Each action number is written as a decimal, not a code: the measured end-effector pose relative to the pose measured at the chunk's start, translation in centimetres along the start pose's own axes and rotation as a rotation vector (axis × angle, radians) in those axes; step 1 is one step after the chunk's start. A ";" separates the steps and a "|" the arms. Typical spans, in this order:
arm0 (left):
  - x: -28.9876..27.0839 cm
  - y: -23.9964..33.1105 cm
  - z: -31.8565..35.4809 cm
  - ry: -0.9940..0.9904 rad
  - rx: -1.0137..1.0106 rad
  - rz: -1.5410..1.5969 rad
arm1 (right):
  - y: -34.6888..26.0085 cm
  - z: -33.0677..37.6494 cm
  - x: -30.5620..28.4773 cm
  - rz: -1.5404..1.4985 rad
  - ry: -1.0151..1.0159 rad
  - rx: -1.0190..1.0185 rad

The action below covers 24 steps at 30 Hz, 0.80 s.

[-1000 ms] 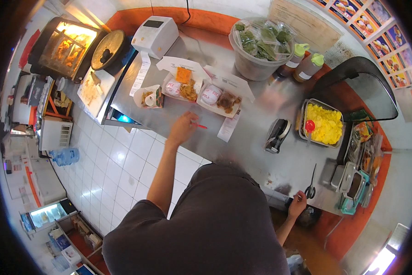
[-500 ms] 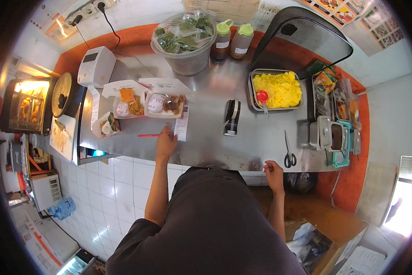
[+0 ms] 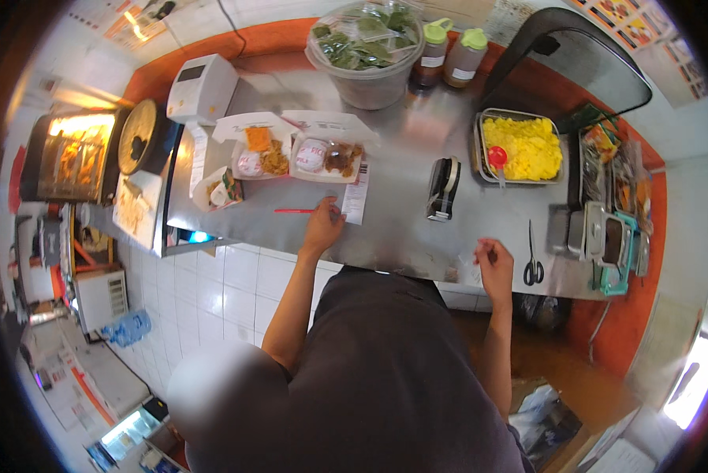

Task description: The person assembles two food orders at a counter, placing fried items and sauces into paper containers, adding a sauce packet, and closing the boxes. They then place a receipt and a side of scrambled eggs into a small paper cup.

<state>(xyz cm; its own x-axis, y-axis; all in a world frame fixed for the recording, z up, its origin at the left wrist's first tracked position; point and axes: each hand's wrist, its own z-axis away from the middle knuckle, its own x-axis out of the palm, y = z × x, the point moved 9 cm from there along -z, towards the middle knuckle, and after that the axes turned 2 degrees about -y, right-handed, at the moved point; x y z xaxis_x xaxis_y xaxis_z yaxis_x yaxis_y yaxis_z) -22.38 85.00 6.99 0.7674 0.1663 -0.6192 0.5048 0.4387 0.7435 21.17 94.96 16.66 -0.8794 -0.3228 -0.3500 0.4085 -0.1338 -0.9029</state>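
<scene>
On the steel counter, my left hand rests with fingers reaching forward, between a red pen and a long paper receipt. Its fingertips touch or nearly touch the pen's right end, and I see no grip on it. My right hand hovers over the counter's front edge, fingers loosely bent and apart, holding nothing. Black scissors lie just right of it. Beyond my left hand stand two open meal boxes, the left box and the right box, each holding a paper-wrapped round portion and browned food.
A black tape dispenser stands mid-counter. Behind are a tray of yellow food with a red scoop, a tub of bagged leaves and two green-capped bottles. Metal containers line the right end; a white printer stands left.
My view has shifted, so the counter sits further right in the picture. My right hand has risen forward over the counter edge. My left hand stays by the pen and receipt.
</scene>
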 end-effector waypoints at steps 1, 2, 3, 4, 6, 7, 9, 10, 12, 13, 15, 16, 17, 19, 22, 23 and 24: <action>-0.2 0.1 -0.3 -0.019 0.002 0.004 | -2.0 -1.3 0.7 -0.033 0.015 -0.030; -0.1 0.2 -0.4 -0.052 0.024 0.014 | -3.9 -2.4 2.0 -0.071 0.021 -0.063; -0.1 0.5 -0.6 -0.082 0.047 0.022 | -5.7 -3.4 3.8 -0.092 -0.001 -0.080; -0.4 0.5 -0.9 -0.109 0.069 0.033 | -7.6 -4.2 5.8 -0.110 -0.025 -0.099; -2.4 1.1 -1.3 -0.052 0.159 -0.071 | -9.8 -5.8 9.6 -0.122 -0.059 -0.127; -3.2 1.2 -1.4 -0.024 0.197 -0.120 | -10.5 -6.3 11.5 -0.117 -0.075 -0.131; -5.6 0.1 -1.8 0.007 0.280 -0.180 | -10.6 -6.9 14.7 -0.092 -0.115 -0.095; -6.7 -0.1 -1.8 0.023 0.319 -0.212 | -10.8 -7.3 16.0 -0.074 -0.138 -0.068; -7.4 -1.2 -1.6 -0.024 0.275 -0.182 | -10.0 -7.6 17.8 -0.029 -0.169 -0.027; -7.8 -1.4 -1.8 -0.044 0.259 -0.166 | -9.3 -8.0 18.3 -0.001 -0.175 -0.019; -8.0 -1.0 -1.7 -0.066 0.276 -0.086 | -7.9 -8.7 18.6 0.040 -0.176 0.006; -8.1 -0.9 -1.8 -0.077 0.286 -0.048 | -7.6 -9.1 18.6 0.051 -0.169 0.021; -9.4 -1.3 -2.3 0.028 0.230 -0.021 | -7.3 -9.6 18.7 0.062 -0.162 0.037; -11.8 -2.1 -3.4 0.237 0.118 0.031 | -7.8 -11.3 19.3 0.175 -0.147 -0.017; -13.4 -3.6 -5.4 0.243 0.037 0.108 | -9.8 -14.2 21.3 0.367 -0.058 -0.132; -13.4 -3.4 -5.6 0.215 0.012 0.128 | -11.3 -15.1 22.1 0.437 -0.018 -0.184; -13.3 -2.9 -5.9 0.189 -0.008 0.147 | -14.1 -15.2 22.5 0.512 0.100 -0.314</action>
<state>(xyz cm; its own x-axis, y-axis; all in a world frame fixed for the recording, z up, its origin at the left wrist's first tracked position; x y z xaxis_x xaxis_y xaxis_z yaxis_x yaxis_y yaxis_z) -36.35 86.75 11.55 0.7444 0.3912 -0.5412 0.3892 0.4044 0.8276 -8.11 103.80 17.76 -0.6154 -0.1815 -0.7671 0.7071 0.3029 -0.6389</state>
